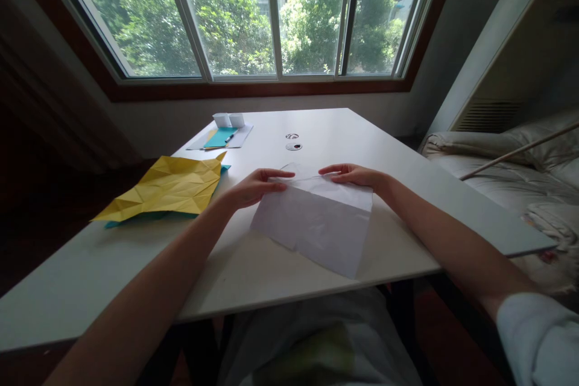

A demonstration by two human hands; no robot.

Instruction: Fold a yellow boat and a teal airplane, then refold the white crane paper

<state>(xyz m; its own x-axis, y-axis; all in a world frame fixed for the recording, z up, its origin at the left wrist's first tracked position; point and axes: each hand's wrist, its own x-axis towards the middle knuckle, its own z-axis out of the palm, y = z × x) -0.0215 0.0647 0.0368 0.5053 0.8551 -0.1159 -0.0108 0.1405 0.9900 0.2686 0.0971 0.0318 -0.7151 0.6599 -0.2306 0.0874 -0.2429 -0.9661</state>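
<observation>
A white sheet of paper (316, 223), folded over at its far edge, lies on the white table (407, 157) in front of me. My left hand (256, 187) presses flat on the sheet's far left corner, fingers stretched along the fold. My right hand (353, 176) rests on the far right part of the same fold, fingers pointing left. The fingertips of both hands nearly meet at the middle of the fold. Neither hand grips the paper; both lie on it.
A creased yellow paper (169, 187) lies over a teal sheet at the left of the table. Further back are a teal card with a pen (221, 137), small white boxes (228, 120) and two small round objects (293, 142). A bed with bedding (520, 175) stands at the right.
</observation>
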